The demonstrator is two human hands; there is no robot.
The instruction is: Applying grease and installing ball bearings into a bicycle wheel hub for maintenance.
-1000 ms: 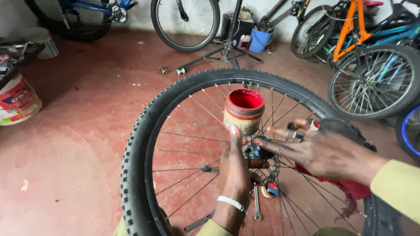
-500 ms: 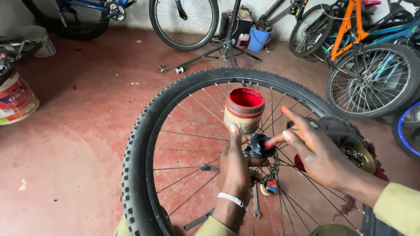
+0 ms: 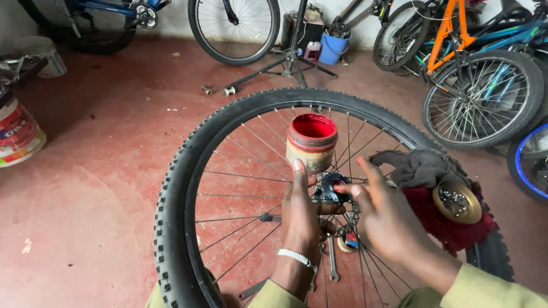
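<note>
Your left hand (image 3: 302, 214) is steadying the bicycle wheel (image 3: 188, 165) at centre frame: the thumb lies up along the side of the red-lidded tub of grease (image 3: 311, 141) and the other fingers wrap the black hub (image 3: 331, 189), so that hand is closed around the hub, not pinching anything. Your right hand (image 3: 388, 219) comes in from the lower right with its fingers spread; the forefinger tip, smeared red, sits right at the hub's open face. By the look of it you are packing grease into the hub bearing seat, well into the greasing step and short of reassembly.

The tub stands just above the hub, touching your left thumb. To the right, a grey and red rag (image 3: 439, 188) lies draped over the tyre with a brass-coloured dish of small steel balls (image 3: 456, 201) resting on it. Through the spokes, on the red floor (image 3: 85, 188) at lower centre, lies a flat spanner (image 3: 333, 259).

The next move calls for an even smear round the seat, with the wheel held still so neither the tub nor the dish tips. Whether any balls are already seated in the hub cannot be told.
</note>
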